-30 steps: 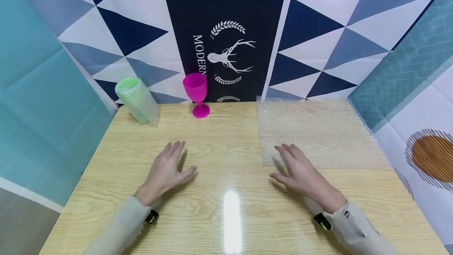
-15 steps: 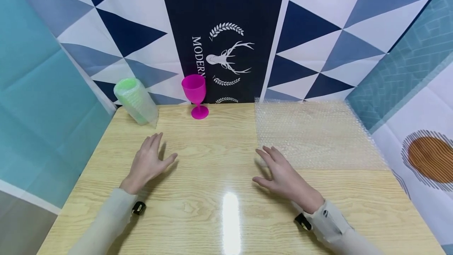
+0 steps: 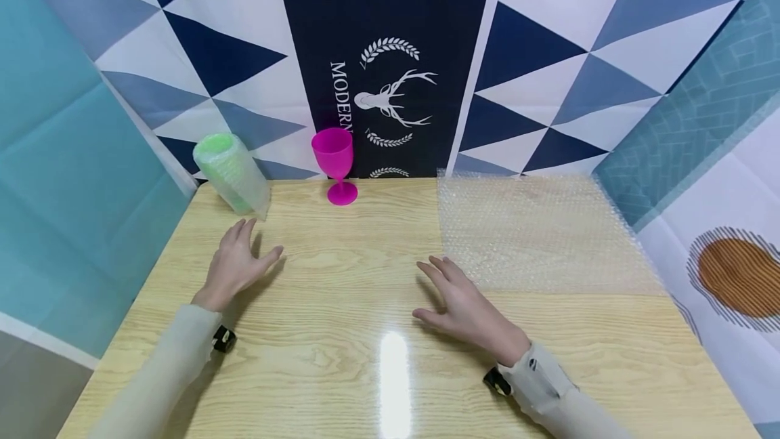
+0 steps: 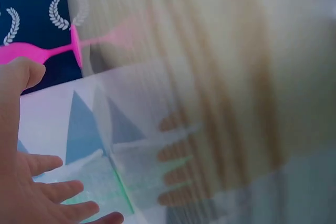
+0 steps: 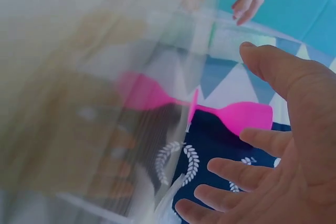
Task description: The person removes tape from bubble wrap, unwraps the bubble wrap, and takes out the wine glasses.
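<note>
At the back left of the table stands a light-green cylinder wrapped in bubble wrap [image 3: 234,171], its kind hidden by the wrap. My left hand [image 3: 233,266] hovers just in front of it, fingers spread and holding nothing. Right of the wrapped cylinder, a magenta plastic goblet [image 3: 335,154] stands upright near the back edge. A flat sheet of bubble wrap [image 3: 542,236] covers the back right. My right hand [image 3: 463,307] is above the table, left of the sheet's front corner, with relaxed fingers and nothing in them. In the right wrist view the goblet [image 5: 247,116] shows beyond the fingers.
The wood-grain table [image 3: 341,358] reflects a bright strip of light near its front. A patterned cloth [image 3: 390,73] hangs directly behind the table's back edge, and a teal one [image 3: 79,154] hangs along the left side.
The left hand has moved left and forward, closer to the wrapped cylinder. My right hand has shifted left, away from over the bubble wrap sheet. The objects have stayed put.
</note>
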{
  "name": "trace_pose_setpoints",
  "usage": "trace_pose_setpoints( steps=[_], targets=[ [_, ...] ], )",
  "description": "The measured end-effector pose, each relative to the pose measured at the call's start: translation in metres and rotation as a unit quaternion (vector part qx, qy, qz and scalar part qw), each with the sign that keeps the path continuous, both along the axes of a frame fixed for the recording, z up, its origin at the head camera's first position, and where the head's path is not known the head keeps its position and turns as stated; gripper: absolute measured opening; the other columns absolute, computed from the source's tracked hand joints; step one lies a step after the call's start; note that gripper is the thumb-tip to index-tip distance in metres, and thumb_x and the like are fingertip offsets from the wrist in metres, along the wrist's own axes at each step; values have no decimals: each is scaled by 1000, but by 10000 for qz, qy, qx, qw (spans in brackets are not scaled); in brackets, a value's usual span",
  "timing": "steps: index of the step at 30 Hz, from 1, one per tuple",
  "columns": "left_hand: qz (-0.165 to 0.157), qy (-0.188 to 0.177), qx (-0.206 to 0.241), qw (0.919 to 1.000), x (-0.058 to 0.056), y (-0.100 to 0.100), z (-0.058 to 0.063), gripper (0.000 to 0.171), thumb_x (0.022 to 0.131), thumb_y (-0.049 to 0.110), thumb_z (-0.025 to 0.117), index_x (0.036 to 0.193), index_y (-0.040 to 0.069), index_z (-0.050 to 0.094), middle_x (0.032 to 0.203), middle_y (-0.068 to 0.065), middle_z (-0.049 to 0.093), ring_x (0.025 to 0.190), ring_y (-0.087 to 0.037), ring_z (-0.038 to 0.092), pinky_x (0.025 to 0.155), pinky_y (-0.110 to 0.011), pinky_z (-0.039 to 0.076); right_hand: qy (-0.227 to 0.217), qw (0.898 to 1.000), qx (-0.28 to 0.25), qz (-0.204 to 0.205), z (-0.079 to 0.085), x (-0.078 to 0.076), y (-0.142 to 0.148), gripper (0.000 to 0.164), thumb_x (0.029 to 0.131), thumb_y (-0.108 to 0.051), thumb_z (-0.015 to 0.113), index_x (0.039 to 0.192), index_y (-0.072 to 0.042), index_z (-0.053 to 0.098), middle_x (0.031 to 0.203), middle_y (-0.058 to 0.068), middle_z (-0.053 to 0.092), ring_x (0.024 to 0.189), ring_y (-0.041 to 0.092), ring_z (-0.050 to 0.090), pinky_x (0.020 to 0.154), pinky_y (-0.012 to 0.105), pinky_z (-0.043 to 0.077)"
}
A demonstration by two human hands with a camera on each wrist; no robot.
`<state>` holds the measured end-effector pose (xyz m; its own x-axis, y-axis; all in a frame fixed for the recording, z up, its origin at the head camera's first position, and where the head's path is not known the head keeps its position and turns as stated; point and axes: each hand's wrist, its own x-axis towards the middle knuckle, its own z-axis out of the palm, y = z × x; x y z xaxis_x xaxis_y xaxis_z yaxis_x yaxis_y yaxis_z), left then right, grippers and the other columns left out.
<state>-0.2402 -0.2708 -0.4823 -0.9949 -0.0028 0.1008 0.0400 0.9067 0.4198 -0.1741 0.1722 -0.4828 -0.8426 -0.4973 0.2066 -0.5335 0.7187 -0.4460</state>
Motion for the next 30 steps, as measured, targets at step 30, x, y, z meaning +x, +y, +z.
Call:
trace_pose_setpoints(
  steps=[30],
  targets=[
    [1429,-460,2911,9448,-64,-58,21,112,94,69,55,164,15,-14,170,-25,8,152,-49,24,121,-65,29,-636,9975,-298,14,18,-26,-28,87,90,-45,78,158,-10,38,160,24,38,148,48,35,118,62,37]
  ],
)
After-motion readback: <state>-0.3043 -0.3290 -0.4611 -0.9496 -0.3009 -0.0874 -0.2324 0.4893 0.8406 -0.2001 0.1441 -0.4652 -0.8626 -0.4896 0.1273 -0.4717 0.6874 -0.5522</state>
